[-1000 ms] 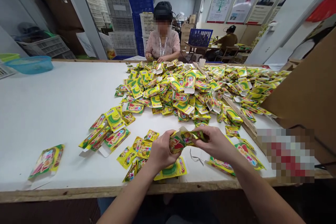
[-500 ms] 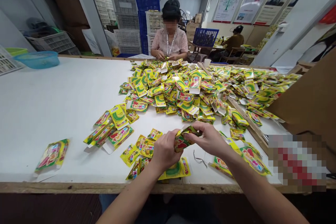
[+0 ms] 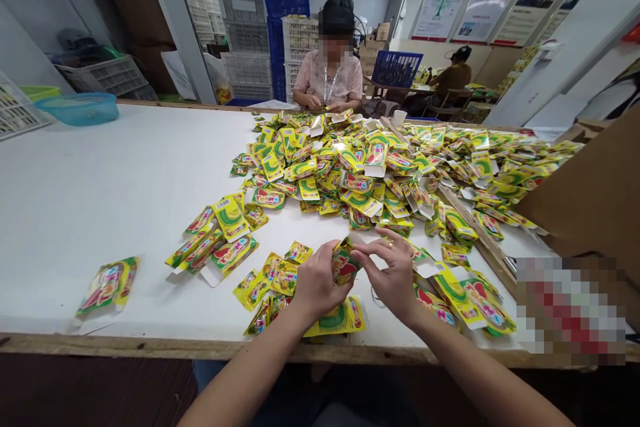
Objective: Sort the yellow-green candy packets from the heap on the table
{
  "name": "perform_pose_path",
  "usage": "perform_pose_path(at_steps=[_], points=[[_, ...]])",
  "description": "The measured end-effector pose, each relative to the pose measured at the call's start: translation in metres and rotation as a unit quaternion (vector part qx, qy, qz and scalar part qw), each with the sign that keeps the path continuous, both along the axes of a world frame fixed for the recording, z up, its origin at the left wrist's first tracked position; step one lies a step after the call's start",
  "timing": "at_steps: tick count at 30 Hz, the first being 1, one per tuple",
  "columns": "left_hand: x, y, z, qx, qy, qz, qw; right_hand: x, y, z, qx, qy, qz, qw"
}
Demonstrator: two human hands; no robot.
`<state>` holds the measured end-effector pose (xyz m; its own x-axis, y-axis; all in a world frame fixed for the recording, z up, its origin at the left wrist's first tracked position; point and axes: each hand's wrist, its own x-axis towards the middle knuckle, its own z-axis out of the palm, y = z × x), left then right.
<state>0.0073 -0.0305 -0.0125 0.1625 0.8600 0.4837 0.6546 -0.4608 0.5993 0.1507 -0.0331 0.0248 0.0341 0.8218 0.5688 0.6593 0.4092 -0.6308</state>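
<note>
My left hand (image 3: 316,281) is wrapped around a small yellow and green candy box (image 3: 344,267) printed with a red picture, held tilted above the front of the table. The thumb and fingers of my right hand (image 3: 393,275) pinch the box's upper end, where a flap shows; its other fingers are lifted. Small yellow candy packets (image 3: 274,275) lie just left of my left hand. Beneath my hands a flat yellow-green box (image 3: 345,317) rests on the table. Several boxes (image 3: 453,297) lie right of my right hand, some with white flaps out.
A big heap of boxes and packets (image 3: 330,173) covers the table's far middle and right, crossed by a wooden strip (image 3: 475,233). More boxes lie left (image 3: 220,237), with a single box (image 3: 109,285) farther left. A cardboard carton (image 3: 590,193) stands right. A person (image 3: 329,77) sits opposite.
My right hand has turned more upright and drawn back slightly, its fingers now at the box's upper end. The box is tipped more upright in my left hand. The view has shifted slightly.
</note>
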Motion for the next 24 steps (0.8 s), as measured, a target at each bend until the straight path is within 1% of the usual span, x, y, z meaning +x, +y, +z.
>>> perform_pose_path(at_steps=[2,4,7,8,9,11,12,14,16,17,19,21,22,23,24], points=[[-0.001,0.0,-0.001,-0.006,-0.001,0.001,1.0,0.001,-0.003,0.004,-0.066,-0.029,0.064,0.995],[-0.001,0.0,-0.003,-0.004,0.008,-0.01,1.0,0.0,-0.005,0.007,-0.136,-0.057,0.122,0.982],[-0.002,0.001,-0.003,-0.01,0.034,-0.043,0.998,-0.002,-0.003,0.007,-0.216,-0.074,0.164,0.96],[-0.002,0.001,-0.001,-0.016,0.034,-0.054,0.998,-0.001,-0.001,0.006,-0.232,-0.057,0.176,0.955],[-0.003,0.002,0.002,-0.023,0.025,-0.062,0.998,-0.001,0.002,0.005,-0.243,-0.02,0.186,0.952],[-0.005,0.003,0.009,-0.05,-0.017,-0.073,0.996,0.002,0.005,0.001,-0.243,0.1,0.19,0.946],[-0.007,0.003,0.013,-0.076,-0.046,-0.079,0.993,0.004,0.005,-0.001,-0.23,0.163,0.174,0.944],[-0.009,0.004,0.018,-0.144,-0.105,-0.103,0.979,0.006,0.001,-0.004,-0.189,0.252,0.112,0.942],[-0.011,0.004,0.021,-0.205,-0.139,-0.139,0.959,0.01,-0.005,-0.005,-0.163,0.285,0.061,0.943],[-0.011,0.003,0.021,-0.226,-0.141,-0.162,0.95,0.015,-0.007,-0.005,-0.171,0.288,0.052,0.941],[-0.011,0.003,0.021,-0.262,-0.123,-0.215,0.933,0.034,-0.003,0.002,-0.23,0.276,0.073,0.93],[-0.012,0.002,0.021,-0.281,-0.114,-0.258,0.917,0.068,0.012,0.019,-0.278,0.251,0.079,0.924],[-0.012,0.002,0.022,-0.278,-0.122,-0.263,0.916,0.091,0.023,0.031,-0.271,0.243,0.058,0.93],[-0.012,0.003,0.022,-0.269,-0.135,-0.256,0.919,0.117,0.035,0.047,-0.22,0.237,-0.01,0.946],[-0.013,0.003,0.023,-0.258,-0.148,-0.237,0.925,0.143,0.047,0.063,-0.145,0.234,-0.095,0.957]])
